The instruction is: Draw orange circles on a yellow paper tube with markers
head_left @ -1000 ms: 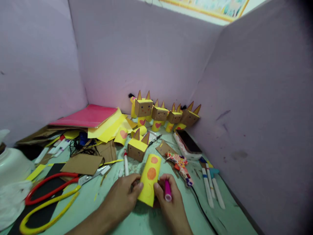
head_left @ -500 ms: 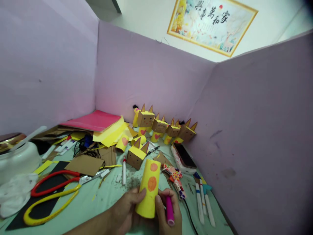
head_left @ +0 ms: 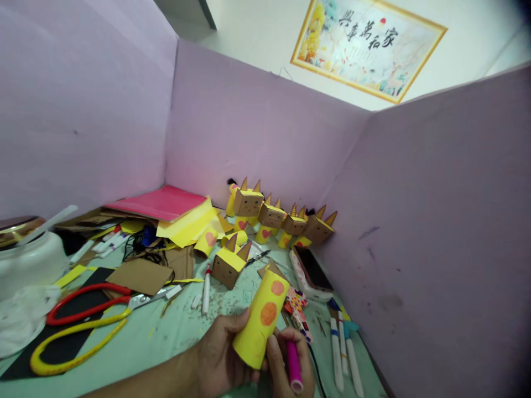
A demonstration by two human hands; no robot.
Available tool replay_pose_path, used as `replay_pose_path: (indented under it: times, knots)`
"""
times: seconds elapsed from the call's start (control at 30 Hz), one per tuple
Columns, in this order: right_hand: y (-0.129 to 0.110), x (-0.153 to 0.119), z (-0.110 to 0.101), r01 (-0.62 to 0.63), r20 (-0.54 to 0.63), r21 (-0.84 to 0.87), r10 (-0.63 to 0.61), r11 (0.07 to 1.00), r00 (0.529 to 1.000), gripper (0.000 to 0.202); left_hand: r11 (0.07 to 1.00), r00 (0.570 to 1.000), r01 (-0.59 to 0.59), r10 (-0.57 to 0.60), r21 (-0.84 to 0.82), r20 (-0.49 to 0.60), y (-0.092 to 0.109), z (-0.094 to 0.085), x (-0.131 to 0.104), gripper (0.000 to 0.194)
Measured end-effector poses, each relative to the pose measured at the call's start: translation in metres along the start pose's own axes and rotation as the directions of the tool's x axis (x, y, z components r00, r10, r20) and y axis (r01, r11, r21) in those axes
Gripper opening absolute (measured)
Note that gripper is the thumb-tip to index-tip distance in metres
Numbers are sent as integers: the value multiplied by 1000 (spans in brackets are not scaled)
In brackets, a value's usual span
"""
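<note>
Yellow paper tube (head_left: 255, 326) sat tilted in the person's grasp above the near part of the green-covered table (head_left: 145, 354), its far end leaning to the right. I could see two orange spots (head_left: 269, 314) on its side, one larger than the other, and a faint thin line below them. The left hand (head_left: 224, 348) was clamped on the tube from the left, thumb along its edge and fingers curled beneath. The right hand (head_left: 281, 370) had its fingers closed round a magenta pen barrel (head_left: 294, 365), while its thumb tip met the tube's right edge.

Just beyond stood a cardboard box head (head_left: 225, 272) with pointed ears, and near it lay a red-capped marker (head_left: 206, 293). Red-and-yellow scissors (head_left: 139, 300) rested well over to the left. On the right, a phone (head_left: 314, 268) lay on a white case and several white markers (head_left: 336, 351) lay together. Eared figures (head_left: 249, 204) lined up by the lilac back panel (head_left: 249, 127).
</note>
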State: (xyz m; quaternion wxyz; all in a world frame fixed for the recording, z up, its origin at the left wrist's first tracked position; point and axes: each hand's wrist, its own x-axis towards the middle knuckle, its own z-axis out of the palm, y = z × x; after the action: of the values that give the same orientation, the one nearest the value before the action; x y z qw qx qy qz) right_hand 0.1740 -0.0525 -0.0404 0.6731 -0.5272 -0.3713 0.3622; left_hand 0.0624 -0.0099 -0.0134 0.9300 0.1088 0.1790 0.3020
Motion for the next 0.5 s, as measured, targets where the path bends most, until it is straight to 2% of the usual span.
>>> replay_pose_path:
  times: [0.07,0.17,0.23,0.3,0.4,0.5]
  knots:
    - [-2,-2,2,-6,-20,45,7,999,1000,37,999,1000,-12,12,30,5,0,2,-5,44]
    - [-4,-3,3,-30,-22,95,32,995,999,37,996,999,1,4,89,-50,-4,5,-11,42]
    - [-6,-3,4,-62,13,139,61,988,998,35,994,996,15,-6,111,-86,-7,3,-13,40]
    - [-9,-2,6,-138,100,215,119,967,988,32,992,996,32,-22,124,-85,-9,-1,-13,38]
    - [-15,-3,8,-291,246,321,218,901,945,34,982,986,163,-161,99,-35,-8,-3,-13,42]
    - [-22,-5,8,-364,333,304,260,881,906,48,955,956,291,-293,48,29,-6,3,-16,45]
